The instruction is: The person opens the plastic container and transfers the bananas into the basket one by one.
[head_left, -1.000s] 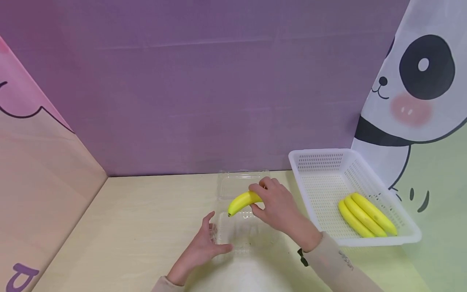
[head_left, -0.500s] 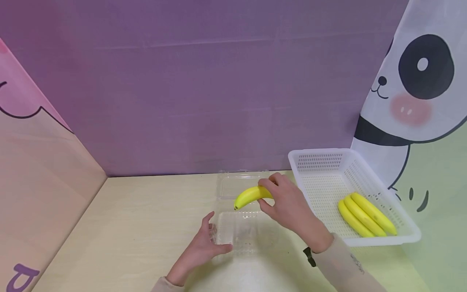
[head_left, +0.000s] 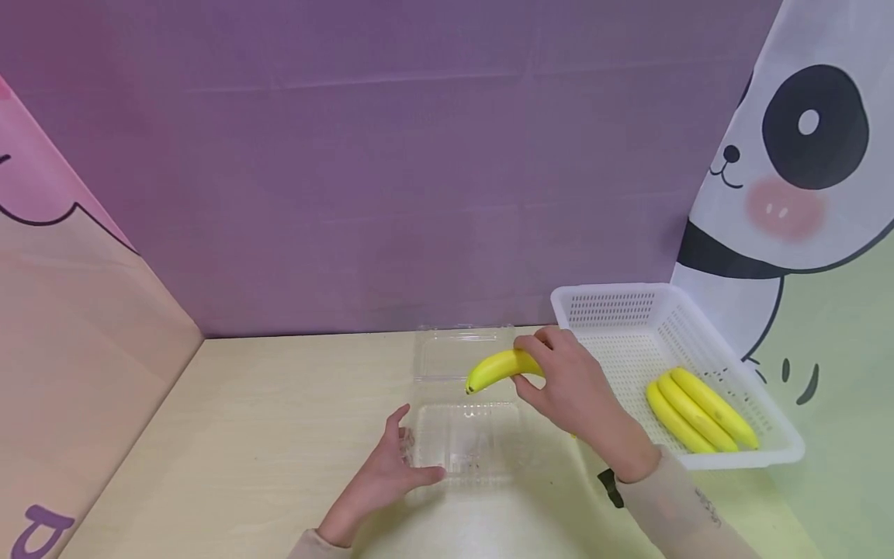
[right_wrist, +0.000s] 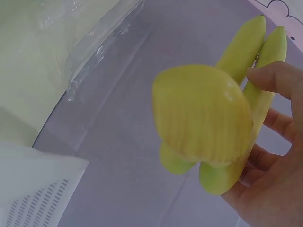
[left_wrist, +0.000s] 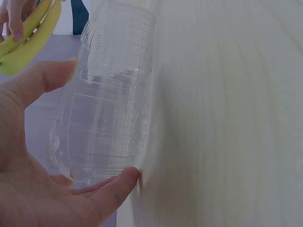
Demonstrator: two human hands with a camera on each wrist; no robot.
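A bunch of bananas (head_left: 499, 366) is in my right hand (head_left: 573, 388), thumb and fingers gripping it above the far part of a clear plastic clamshell container (head_left: 513, 411). In the right wrist view the bunch (right_wrist: 203, 113) has its blunt joined end towards the camera and two tips pointing away. My left hand (head_left: 391, 470) holds the left end of the container, which lies with its lid folded back. The left wrist view shows my thumb at the container's upper edge (left_wrist: 106, 90) and fingertips (left_wrist: 130, 175) low on its wall, at the table.
A white perforated basket (head_left: 705, 463) stands at the right with several bananas (head_left: 698, 411) inside. Behind the pale wooden table (head_left: 279, 435) rises a purple cloth wall (head_left: 349, 194). Printed side panels stand left and right, one with a panda (head_left: 782, 171).
My right hand has moved right and slightly away with the bananas, from over the container's middle towards the basket side. My left hand and the container have stayed in place.
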